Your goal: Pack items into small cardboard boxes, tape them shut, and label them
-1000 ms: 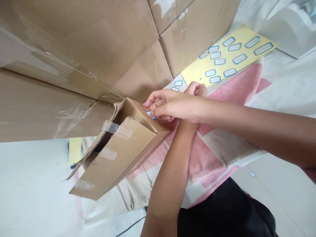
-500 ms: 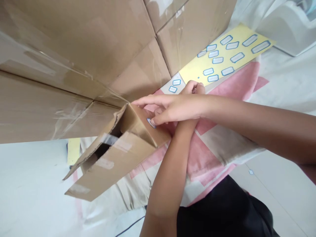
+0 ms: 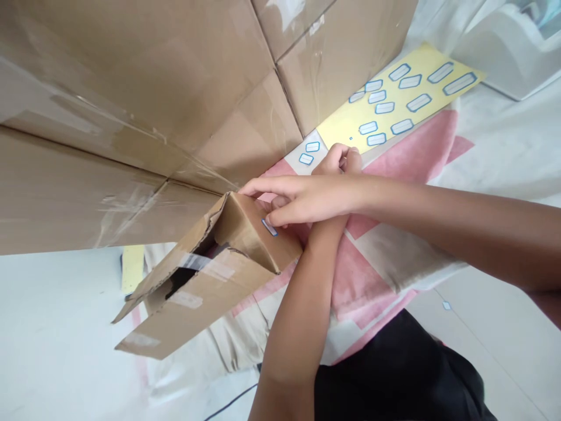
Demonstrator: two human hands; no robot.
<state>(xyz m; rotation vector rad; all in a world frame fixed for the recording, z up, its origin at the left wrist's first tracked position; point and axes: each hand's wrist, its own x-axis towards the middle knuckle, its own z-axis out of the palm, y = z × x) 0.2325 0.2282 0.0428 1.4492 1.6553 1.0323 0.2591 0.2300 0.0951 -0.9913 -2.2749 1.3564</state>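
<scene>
Head view: touches label [image 3: 269, 227] on end of cardboard box [image 3: 205, 307] with spread right hand [image 3: 300, 202]; curls left hand [image 3: 337, 161] near yellow sheet [image 3: 337, 130], cannot tell if holding anything. Expect thin, tacky label; take by edges.

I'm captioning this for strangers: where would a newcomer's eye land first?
Probably on the crossed forearms mid-picture, the right hand touching a blue-edged label on the narrow carton. Then the yellow sheet of similar labels, upper right. Large taped cartons fill the upper left.
</scene>
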